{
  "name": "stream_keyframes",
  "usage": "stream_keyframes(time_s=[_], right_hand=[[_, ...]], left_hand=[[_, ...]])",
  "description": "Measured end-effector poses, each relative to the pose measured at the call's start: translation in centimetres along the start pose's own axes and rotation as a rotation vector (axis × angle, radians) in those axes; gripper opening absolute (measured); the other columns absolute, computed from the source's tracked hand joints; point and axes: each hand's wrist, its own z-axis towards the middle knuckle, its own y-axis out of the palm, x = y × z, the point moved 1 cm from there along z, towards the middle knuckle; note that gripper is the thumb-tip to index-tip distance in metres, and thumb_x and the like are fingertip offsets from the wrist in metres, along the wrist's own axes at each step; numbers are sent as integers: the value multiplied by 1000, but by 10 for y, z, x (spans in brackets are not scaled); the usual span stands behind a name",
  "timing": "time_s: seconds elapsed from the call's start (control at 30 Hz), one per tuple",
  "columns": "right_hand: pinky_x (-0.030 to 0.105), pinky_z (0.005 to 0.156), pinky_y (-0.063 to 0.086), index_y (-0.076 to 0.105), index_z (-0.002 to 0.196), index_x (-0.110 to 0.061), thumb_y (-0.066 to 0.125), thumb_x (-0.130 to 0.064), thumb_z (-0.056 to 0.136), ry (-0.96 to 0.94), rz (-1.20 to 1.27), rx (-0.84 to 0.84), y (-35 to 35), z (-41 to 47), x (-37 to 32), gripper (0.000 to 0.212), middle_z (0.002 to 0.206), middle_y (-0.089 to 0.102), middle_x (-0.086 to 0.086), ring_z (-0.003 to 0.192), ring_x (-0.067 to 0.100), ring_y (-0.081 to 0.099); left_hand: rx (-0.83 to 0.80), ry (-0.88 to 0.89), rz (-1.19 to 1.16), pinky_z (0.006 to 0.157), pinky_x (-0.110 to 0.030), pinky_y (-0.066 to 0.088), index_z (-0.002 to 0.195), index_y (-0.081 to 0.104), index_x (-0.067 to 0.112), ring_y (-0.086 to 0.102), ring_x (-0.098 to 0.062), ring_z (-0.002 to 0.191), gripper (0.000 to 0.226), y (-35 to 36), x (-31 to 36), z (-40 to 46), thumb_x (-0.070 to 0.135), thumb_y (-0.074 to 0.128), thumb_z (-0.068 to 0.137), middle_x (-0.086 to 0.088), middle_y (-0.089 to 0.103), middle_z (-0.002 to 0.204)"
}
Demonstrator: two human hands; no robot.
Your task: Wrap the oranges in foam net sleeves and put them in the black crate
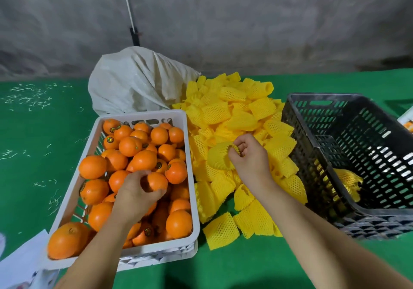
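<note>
My left hand (136,193) reaches into the white crate (192,199) of loose oranges and grips one orange (157,181) near the crate's middle. My right hand (248,154) pinches the edge of a yellow foam net sleeve (220,158) over the pile of sleeves (234,119) that lies between the two crates. The black crate (312,121) stands at the right, tilted toward me, with a wrapped fruit in yellow netting (348,182) on its bottom.
A grey-white sack (136,81) sits behind the white crate. The table is covered in green cloth (40,154) with scattered pale scraps at the left. White papers (20,264) lie at the lower left corner. A concrete wall rises behind.
</note>
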Motion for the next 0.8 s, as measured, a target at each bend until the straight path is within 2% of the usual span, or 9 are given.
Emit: stream_keyframes(time_s=[0.1,0.17,0.27,0.33,0.43,0.6,0.67,0.73,0.8], right_hand=[[30,59,30,56,99,-15,68,-13,96,-10,-27,-11,12,-6,-10,13,80,44,-1,65,13,37],[29,59,30,54,99,-18,69,-13,97,-20,-55,-8,20,-10,-16,16,80,42,-5,67,13,37],[29,60,35,52,94,-22,73,-10,93,-35,-114,8,32,-14,-25,25,80,41,-11,71,6,40],[38,66,47,53,92,-22,74,-5,91,-9,-62,-16,38,-14,-29,26,81,43,-11,73,11,42],[53,82,57,62,92,-19,76,-4,88,40,108,-111,36,-16,-33,21,80,50,-6,79,19,51],[24,71,45,68,90,-21,78,-9,91,-14,62,-239,22,-11,-34,15,77,62,-17,71,-1,55],[17,64,40,68,92,-14,76,-7,92,40,165,-217,15,-8,-37,10,72,63,-19,64,-5,54],[23,58,42,70,93,-13,76,-7,92,128,278,-241,7,-7,-42,9,75,66,-12,57,-3,52],[22,53,41,72,94,-17,75,-9,94,153,290,-324,0,-12,-47,8,71,67,-13,51,-3,51]], left_hand=[[127,-51,-497,77,-23,53,135,54,36,66,-3,106,69,-7,36,-20,58,84,76,21,64,123],[63,-32,-760,69,-11,54,129,55,49,67,11,100,59,-11,70,-31,59,81,77,30,68,114],[-207,10,-946,87,-23,60,135,61,44,71,-6,115,69,5,104,-44,54,89,73,15,73,127],[-321,51,-948,102,-36,56,133,65,42,65,-19,128,70,18,115,-52,53,86,67,1,65,142],[-414,53,-1001,113,-43,50,123,68,47,52,-21,143,61,24,120,-57,47,86,65,4,42,164],[-498,154,-846,98,-26,56,134,68,41,66,-15,126,63,19,115,-49,48,87,75,6,67,141],[-426,189,-662,97,-22,56,144,59,39,62,-12,130,71,19,113,-41,47,89,80,9,60,148],[-260,201,-503,101,-17,52,153,49,28,51,-11,141,78,24,109,-32,38,87,86,9,47,158],[-118,165,-514,106,-20,49,153,49,25,50,-5,139,75,30,107,-28,37,86,89,10,48,155]])
